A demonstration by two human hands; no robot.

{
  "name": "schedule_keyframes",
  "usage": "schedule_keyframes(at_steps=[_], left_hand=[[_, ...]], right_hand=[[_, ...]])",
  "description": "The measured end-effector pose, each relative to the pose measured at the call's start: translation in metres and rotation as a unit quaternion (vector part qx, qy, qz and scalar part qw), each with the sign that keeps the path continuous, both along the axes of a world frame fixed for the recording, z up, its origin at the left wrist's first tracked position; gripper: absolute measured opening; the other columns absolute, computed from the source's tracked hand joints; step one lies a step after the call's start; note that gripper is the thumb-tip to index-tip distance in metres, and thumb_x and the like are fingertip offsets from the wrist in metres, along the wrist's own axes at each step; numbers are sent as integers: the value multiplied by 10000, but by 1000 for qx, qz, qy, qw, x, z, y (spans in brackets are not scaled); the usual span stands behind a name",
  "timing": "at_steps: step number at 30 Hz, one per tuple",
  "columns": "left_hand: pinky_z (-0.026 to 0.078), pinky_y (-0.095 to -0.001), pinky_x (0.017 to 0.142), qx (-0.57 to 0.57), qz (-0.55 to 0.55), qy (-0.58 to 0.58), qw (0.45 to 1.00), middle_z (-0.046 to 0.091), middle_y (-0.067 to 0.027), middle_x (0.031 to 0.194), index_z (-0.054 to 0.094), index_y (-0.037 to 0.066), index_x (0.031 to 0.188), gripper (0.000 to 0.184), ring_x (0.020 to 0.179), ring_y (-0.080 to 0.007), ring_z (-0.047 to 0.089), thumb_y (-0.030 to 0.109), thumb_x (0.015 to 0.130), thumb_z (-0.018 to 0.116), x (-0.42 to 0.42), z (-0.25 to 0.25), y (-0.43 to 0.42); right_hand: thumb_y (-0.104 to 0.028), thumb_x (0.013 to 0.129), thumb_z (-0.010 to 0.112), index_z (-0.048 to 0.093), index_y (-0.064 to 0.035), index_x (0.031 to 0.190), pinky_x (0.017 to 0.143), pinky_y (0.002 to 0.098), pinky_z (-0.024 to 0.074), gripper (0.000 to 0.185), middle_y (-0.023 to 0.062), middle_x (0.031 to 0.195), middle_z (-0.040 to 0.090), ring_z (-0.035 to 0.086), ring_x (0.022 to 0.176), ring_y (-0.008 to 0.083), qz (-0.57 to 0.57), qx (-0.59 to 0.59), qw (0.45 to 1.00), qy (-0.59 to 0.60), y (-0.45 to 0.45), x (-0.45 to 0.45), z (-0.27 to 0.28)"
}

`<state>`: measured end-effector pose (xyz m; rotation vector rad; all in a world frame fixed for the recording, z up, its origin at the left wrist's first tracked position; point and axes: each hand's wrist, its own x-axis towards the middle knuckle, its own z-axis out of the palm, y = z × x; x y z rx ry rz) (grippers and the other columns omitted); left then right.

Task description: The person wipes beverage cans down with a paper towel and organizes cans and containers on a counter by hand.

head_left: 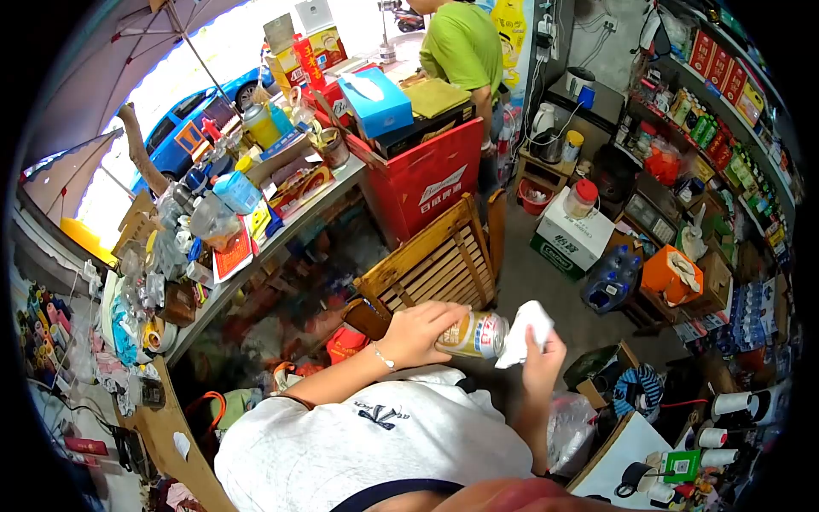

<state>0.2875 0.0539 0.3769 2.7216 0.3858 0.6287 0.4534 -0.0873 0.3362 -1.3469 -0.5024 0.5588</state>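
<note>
My left hand (423,333) is wrapped around a gold drink can (474,334), which lies on its side in the air in front of my chest. The can's silver end points right. My right hand (543,357) pinches a crumpled white tissue (524,334) close against that end of the can. Whether the tissue touches the metal is hard to tell. Just beyond both hands stands a slatted wooden chair (435,264).
Behind the chair is a red beer box (426,188) with a blue tissue box (375,101) on top. A cluttered counter (281,218) runs along the left. A person in a green shirt (465,47) stands at the back. Packed shelves (725,119) line the right side.
</note>
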Motion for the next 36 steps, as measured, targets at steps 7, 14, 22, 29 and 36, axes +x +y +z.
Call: schedule_keyframes(at_steps=[7,14,22,29,36], left_hand=[[457,-312,821,-178,54,-179,966,575,-124,1040,481,48,1126,739,925,-249,583,207,479,801,-21,2,22],[466,-309,796,-265,51,-206,940,581,-128,1024,429,29,1141,826,903,-224,594,207,446,839,-44,-11,14],[473,-312,780,-183,36,-222,957,581,-144,1028,449,31,1129,789,892,-248,599,238,475,840,-51,-19,12],[469,-324,785,-401,107,-135,900,597,-146,990,506,17,1078,606,895,-263,594,239,581,773,-54,-47,22],[456,-341,815,-267,131,-87,951,592,-157,1015,553,13,1055,575,927,-287,583,282,590,758,-75,-34,21]], right_hand=[[-142,876,493,391,-7,1231,892,347,412,393,91,1164,505,508,1053,212,-65,180,947,258,30,-4,29],[-145,886,455,369,46,1209,881,359,418,385,125,1135,495,518,1026,228,1,239,925,295,44,-35,44],[40,762,576,491,85,1085,781,299,466,336,212,1090,519,573,943,237,-86,-79,921,-372,27,-47,23],[-235,771,619,539,-71,1085,893,447,406,363,83,1118,560,540,1038,231,211,159,821,-506,46,-68,68],[-226,615,695,539,-108,1090,940,462,363,514,71,1095,552,513,1062,242,182,38,849,-495,54,-78,55]])
